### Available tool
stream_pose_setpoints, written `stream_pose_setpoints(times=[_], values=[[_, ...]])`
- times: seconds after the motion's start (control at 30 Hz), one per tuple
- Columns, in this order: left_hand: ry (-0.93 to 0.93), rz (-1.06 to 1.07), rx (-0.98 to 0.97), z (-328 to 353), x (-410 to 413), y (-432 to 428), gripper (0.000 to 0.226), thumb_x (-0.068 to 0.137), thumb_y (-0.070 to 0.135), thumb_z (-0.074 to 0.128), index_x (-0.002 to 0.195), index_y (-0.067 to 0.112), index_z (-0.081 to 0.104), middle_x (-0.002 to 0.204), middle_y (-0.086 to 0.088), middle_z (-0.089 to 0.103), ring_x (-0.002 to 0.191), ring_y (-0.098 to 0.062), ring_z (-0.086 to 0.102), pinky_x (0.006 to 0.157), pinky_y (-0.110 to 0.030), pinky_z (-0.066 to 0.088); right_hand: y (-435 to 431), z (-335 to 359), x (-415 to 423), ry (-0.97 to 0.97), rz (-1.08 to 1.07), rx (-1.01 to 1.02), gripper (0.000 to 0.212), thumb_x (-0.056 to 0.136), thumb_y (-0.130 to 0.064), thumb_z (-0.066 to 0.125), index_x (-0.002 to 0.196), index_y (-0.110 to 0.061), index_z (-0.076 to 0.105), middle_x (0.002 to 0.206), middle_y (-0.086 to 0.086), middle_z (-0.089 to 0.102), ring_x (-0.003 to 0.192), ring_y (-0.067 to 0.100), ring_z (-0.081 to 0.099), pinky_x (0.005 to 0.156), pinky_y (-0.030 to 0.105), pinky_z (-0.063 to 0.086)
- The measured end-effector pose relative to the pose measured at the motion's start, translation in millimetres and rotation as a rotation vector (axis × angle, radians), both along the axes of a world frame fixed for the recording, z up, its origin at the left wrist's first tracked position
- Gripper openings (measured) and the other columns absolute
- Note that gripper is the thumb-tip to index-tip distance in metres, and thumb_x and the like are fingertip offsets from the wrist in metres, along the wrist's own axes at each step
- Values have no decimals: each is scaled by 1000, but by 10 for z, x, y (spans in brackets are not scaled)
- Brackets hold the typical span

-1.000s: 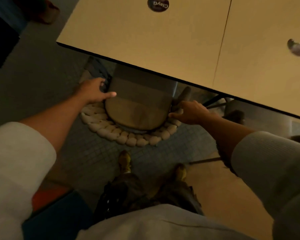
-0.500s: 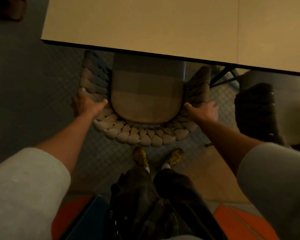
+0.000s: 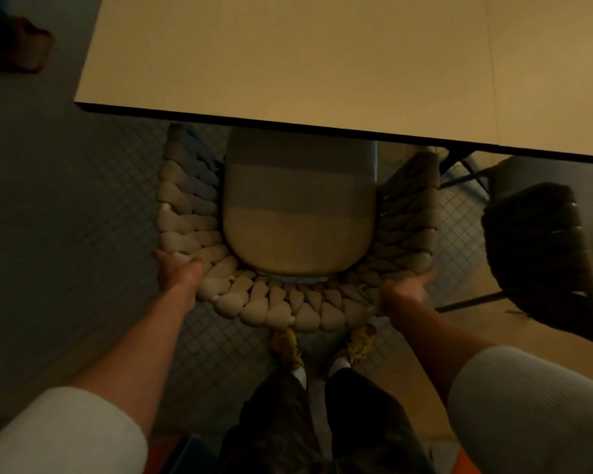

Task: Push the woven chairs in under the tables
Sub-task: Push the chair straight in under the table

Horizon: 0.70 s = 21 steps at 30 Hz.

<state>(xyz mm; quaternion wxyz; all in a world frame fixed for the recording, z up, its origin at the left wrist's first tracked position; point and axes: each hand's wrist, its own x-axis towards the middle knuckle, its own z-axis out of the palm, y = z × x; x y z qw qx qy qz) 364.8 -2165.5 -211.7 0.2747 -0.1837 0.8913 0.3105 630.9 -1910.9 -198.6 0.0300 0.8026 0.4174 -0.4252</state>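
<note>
Your left hand (image 3: 177, 273) and right hand (image 3: 404, 292) each grip a rear corner of the woven chair (image 3: 281, 302); its seat front sits just under the table (image 3: 288, 63) edge. Push straight and even, and watch the dark chair (image 3: 534, 254) on the right.

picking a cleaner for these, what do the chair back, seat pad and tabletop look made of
Chair back: thick padded cord, matte beige, woven in puffy loops; probably fabric. Seat pad: soft upholstered cushion, banded tones. Tabletop: smooth pale board with a dark edge, likely laminate.
</note>
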Motion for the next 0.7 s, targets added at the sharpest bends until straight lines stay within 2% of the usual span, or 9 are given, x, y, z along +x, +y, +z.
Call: stream_pose_setpoints(times=[0.1, 0.2, 0.37, 0.47, 0.53, 0.7], values=[[-1, -2, 2, 11, 12, -54, 88, 94, 9, 66, 162, 12, 11, 151, -30, 44, 134, -43, 50, 106, -43, 46, -76, 48, 88, 32, 2, 34, 93, 101, -15, 60, 165, -36, -5, 153, 25, 40, 132, 46, 51, 109, 58, 48], [-16, -25, -22, 36, 47, -114, 94, 92, 11, 67, 163, 12, 6, 149, -33, 45, 132, -47, 51, 108, -48, 48, -153, 46, 181, 49, 95, 35, 87, 96, -5, 59, 164, -19, 7, 156, 29, 36, 134, 51, 48, 107, 57, 47], [-36, -33, 3, 139, 195, -214, 88, 93, 10, 67, 161, 10, 11, 146, -33, 47, 129, -47, 52, 104, -45, 47, -247, 137, 285, 57, 21, 24, 89, 100, -14, 62, 166, -25, 4, 148, 29, 45, 132, 49, 51, 109, 56, 48], [-47, -36, 9, 127, 253, -276, 85, 91, 10, 68, 159, 9, 16, 142, -34, 51, 124, -47, 55, 100, -47, 50, -330, 156, 361, 54, 71, 36, 96, 96, -21, 72, 165, -21, 6, 147, 30, 48, 131, 49, 52, 109, 57, 48], [-47, -30, 14, 106, 278, -303, 84, 90, 10, 70, 156, 11, 19, 138, -34, 54, 119, -47, 58, 97, -49, 54, -364, 166, 388, 52, 74, 41, 95, 97, -24, 73, 165, -19, 7, 148, 31, 47, 132, 50, 51, 109, 58, 49], [-45, -46, 5, 134, 345, -292, 92, 90, 11, 70, 161, 17, 12, 140, -34, 53, 122, -48, 57, 101, -50, 53, -389, 160, 507, 62, 68, 63, 89, 97, -22, 72, 163, -17, 13, 145, 32, 48, 130, 50, 52, 109, 56, 48]])
